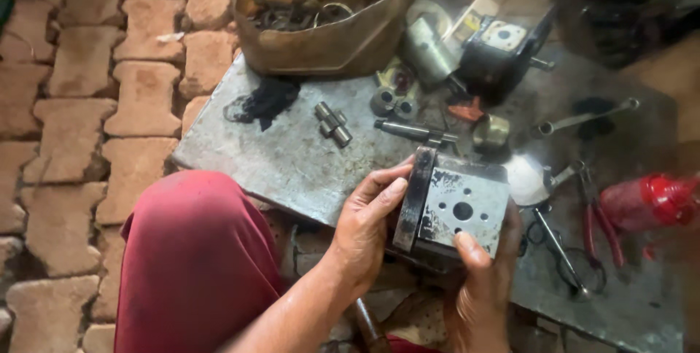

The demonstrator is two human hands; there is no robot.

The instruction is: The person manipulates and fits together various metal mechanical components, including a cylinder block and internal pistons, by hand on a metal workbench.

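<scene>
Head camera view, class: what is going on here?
A person crouches over a grey metal slab on a brick floor. Both hands hold a greasy metal block with holes in its face: the left hand grips a dark plate on its side, the right hand supports it from below. Small metal parts, red pliers and a worn bag lie on the slab.

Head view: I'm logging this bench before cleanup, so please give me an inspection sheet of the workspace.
Surface: grey metal sheet, stained, laid on paving.
Job's things: metal block with drilled holes, dark plate against its side.
Clutter: cylindrical pins, shaft, red-handled pliers, wrench, open bag of parts.
Grippers: left hand grips the plate side; right hand supports the block from below.
Cables: nothing seen.
Surroundings: brick paving, red trouser knee.
</scene>
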